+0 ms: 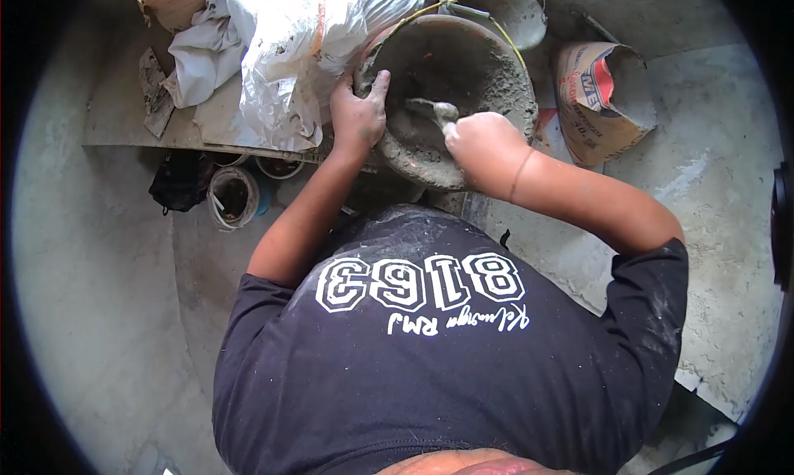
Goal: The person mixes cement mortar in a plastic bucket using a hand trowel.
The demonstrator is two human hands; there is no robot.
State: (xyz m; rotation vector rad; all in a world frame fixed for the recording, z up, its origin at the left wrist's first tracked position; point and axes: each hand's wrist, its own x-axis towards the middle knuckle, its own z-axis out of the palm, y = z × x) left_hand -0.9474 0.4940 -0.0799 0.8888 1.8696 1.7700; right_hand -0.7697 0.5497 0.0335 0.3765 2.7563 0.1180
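A round bucket [517, 82] caked with grey cement mortar is in front of me, tipped so its inside faces me. My left hand [360, 115] is closed on the bucket's left rim, thumb on the inner side and fingers outside. Over the bucket's near right part, my right hand [488, 148] is closed around the handle of a mortar-covered trowel [445, 111]. The trowel's blade is mostly hidden in the shadowed inside. Wet grey mortar [418, 152] coats the bucket's lower wall.
White plastic sacks [289, 53] lie on a board [223, 127] at left. Below it stand a small white pail [233, 198] and a black bag [178, 179]. An open paper cement bag [600, 119] is at right; a dusty basin [509, 11] sits behind the bucket.
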